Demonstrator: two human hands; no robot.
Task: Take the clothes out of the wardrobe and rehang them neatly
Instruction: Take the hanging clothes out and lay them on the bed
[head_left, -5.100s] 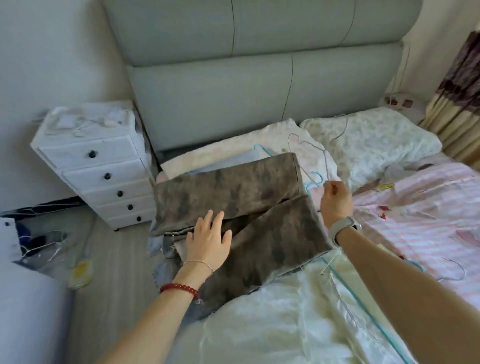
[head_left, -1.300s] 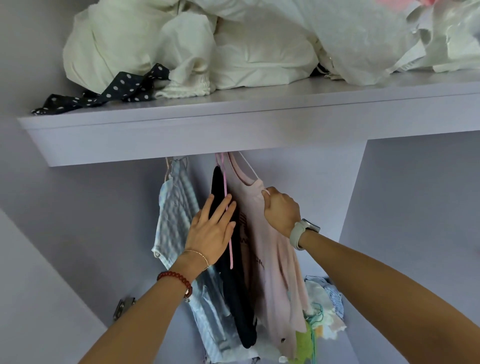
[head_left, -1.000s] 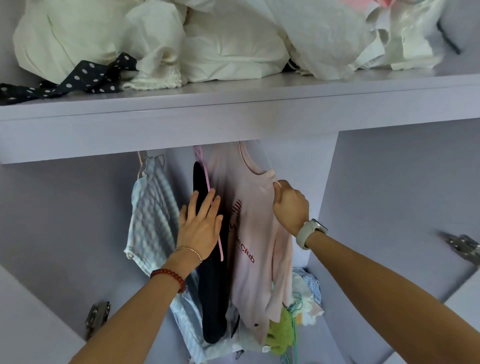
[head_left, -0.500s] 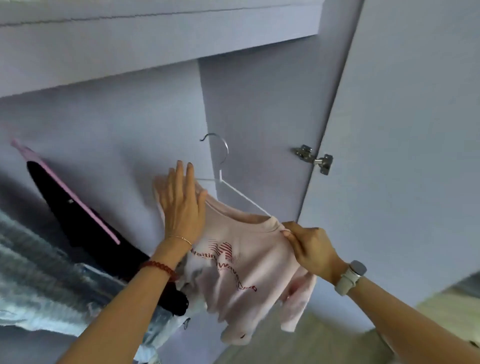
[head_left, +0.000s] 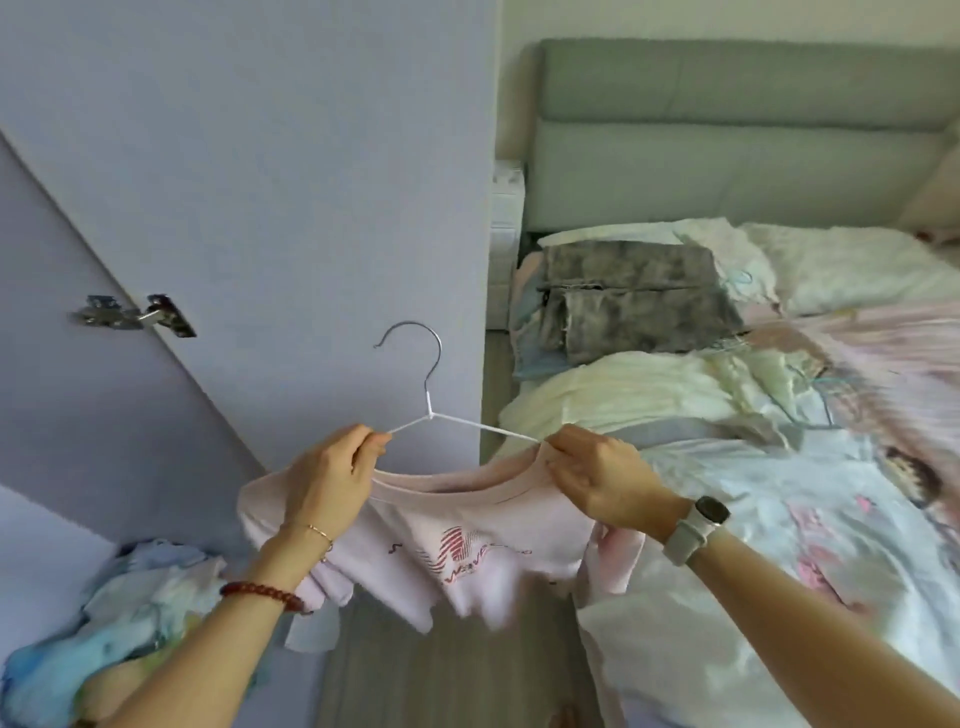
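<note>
Swung from wardrobe toward bed (head_left: 779, 519): my left hand (head_left: 327, 478) and right hand (head_left: 597, 483) pinch the pink shirt (head_left: 467, 551) on its hanger (head_left: 428, 410); removal done, rehanging pending.

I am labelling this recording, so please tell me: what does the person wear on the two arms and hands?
Both forearms are bare, with no sleeves in view. The left hand has two wrist pieces: a thin gold chain bracelet and, further up the arm, a bracelet of dark red beads. The right hand has a smartwatch with a dark rounded face on a pale grey band. I see no rings.
</note>
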